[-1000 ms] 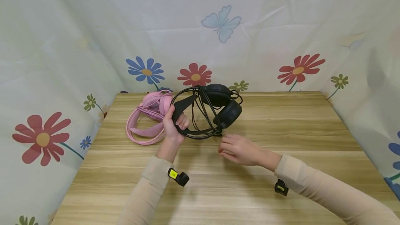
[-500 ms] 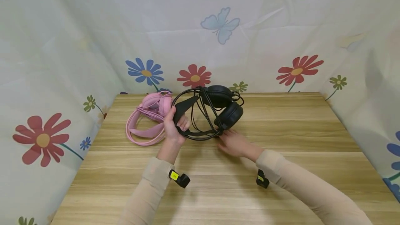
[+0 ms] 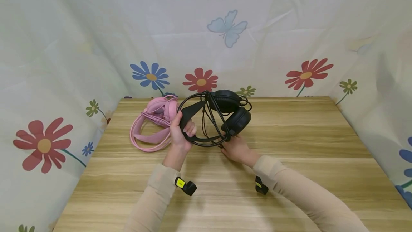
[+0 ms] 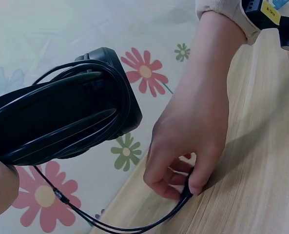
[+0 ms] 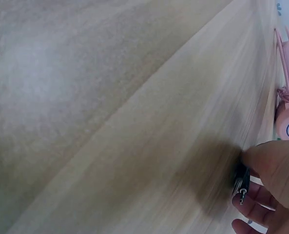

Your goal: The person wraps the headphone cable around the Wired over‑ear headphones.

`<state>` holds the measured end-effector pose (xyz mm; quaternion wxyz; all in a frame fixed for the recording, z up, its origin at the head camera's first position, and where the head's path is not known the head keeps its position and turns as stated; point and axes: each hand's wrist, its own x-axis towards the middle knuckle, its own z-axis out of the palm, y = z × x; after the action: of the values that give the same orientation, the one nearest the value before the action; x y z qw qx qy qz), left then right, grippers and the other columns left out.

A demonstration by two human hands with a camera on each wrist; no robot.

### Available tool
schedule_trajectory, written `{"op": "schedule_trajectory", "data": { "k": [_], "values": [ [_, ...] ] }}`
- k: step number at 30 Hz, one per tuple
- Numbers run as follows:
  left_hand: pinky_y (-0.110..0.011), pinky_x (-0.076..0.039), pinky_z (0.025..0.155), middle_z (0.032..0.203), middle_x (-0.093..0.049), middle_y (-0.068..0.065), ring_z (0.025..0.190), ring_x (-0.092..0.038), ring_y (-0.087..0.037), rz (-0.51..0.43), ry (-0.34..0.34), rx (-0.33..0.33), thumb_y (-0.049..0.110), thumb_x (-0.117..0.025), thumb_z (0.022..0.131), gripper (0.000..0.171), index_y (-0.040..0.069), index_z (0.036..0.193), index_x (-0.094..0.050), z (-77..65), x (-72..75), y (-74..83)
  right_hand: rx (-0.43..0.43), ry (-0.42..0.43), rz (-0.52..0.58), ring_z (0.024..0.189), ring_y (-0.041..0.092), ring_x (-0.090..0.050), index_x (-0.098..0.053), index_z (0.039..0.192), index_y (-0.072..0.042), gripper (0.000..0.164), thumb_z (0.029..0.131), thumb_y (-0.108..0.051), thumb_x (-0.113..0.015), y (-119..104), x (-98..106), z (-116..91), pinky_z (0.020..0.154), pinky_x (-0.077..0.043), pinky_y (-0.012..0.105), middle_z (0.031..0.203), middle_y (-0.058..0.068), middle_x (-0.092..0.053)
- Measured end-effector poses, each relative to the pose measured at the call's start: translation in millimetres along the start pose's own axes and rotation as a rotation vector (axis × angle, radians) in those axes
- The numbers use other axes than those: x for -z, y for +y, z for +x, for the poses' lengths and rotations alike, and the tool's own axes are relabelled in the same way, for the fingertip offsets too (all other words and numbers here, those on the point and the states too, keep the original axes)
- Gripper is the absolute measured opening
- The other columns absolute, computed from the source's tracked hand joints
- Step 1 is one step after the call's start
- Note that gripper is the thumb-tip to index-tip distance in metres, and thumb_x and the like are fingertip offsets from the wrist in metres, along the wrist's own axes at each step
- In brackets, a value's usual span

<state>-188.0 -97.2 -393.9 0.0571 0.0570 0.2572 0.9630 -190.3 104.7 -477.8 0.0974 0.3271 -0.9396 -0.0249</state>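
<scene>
My left hand point(image 3: 181, 133) grips the headband of the black headphones point(image 3: 236, 120), lifted over the table with both ear cups toward the right. Their cable is looped in a coil around the headband and cups. Low beside the nearer cup, my right hand point(image 3: 237, 149) pinches the cable's end between thumb and fingers. A bare audio plug point(image 5: 242, 191) pokes out of that pinch in the right wrist view. From the left wrist, the thin black cable point(image 4: 134, 229) hangs from the headphones and curves up into the right hand point(image 4: 188, 141).
Pink headphones point(image 3: 151, 138) with their cable wound around them lie on the wooden table point(image 3: 289, 196), just left of my left hand. A flower-printed cloth point(image 3: 257, 46) hangs behind the table and along its sides.
My right hand has moved left and in under the nearer ear cup, and now pinches the cable's plug end. The left hand still holds the black headphones in nearly the same place.
</scene>
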Motion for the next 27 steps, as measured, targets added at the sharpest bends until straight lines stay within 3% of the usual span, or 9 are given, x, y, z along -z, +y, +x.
{"op": "schedule_trajectory", "data": {
  "k": [6, 14, 21, 27],
  "values": [
    [-0.016, -0.018, 0.038, 0.039, -0.03, 0.008, 0.034, -0.026, -0.005, -0.003, -0.006, -0.017, 0.025, -0.024, 0.1, 0.047, 0.015, 0.057, -0.039, 1.1, 1.9, -0.6, -0.012, -0.031, 0.047, 0.104, 0.033, -0.057, -0.061, 0.106, -0.006, 0.029, 0.083, -0.022, -0.065, -1, 2, -4, 0.072, -0.051, 0.046, 0.117, 0.017, -0.059],
    [-0.017, -0.014, 0.04, 0.039, -0.029, 0.007, 0.039, -0.014, -0.008, -0.008, 0.01, -0.03, 0.025, -0.024, 0.1, 0.048, 0.014, 0.055, -0.038, 2.9, 8.3, 2.1, 0.003, -0.087, 0.19, 0.078, 0.032, -0.061, -0.058, 0.1, 0.004, 0.021, 0.081, -0.004, -0.059, 1, 20, -19, 0.07, -0.051, 0.043, 0.094, 0.02, -0.058],
    [-0.018, -0.012, 0.041, 0.039, -0.029, 0.007, 0.039, -0.014, -0.008, -0.022, 0.021, -0.041, 0.024, -0.024, 0.1, 0.047, 0.014, 0.056, -0.038, 4.1, 14.5, 7.8, 0.074, 0.0, 0.243, 0.069, 0.025, -0.058, -0.054, 0.088, -0.005, 0.01, 0.08, -0.002, -0.059, 6, 38, -39, 0.061, -0.048, 0.037, 0.076, 0.006, -0.061],
    [-0.018, -0.013, 0.041, 0.04, -0.027, 0.006, 0.039, -0.015, -0.008, -0.022, 0.046, -0.042, 0.025, -0.023, 0.1, 0.048, 0.014, 0.056, -0.038, 4.6, 19.6, 10.9, 0.112, 0.046, 0.292, 0.066, 0.017, -0.057, -0.055, 0.091, -0.007, 0.011, 0.081, -0.003, -0.057, 11, 61, -49, 0.054, -0.047, 0.028, 0.078, 0.003, -0.061]
  ]
}}
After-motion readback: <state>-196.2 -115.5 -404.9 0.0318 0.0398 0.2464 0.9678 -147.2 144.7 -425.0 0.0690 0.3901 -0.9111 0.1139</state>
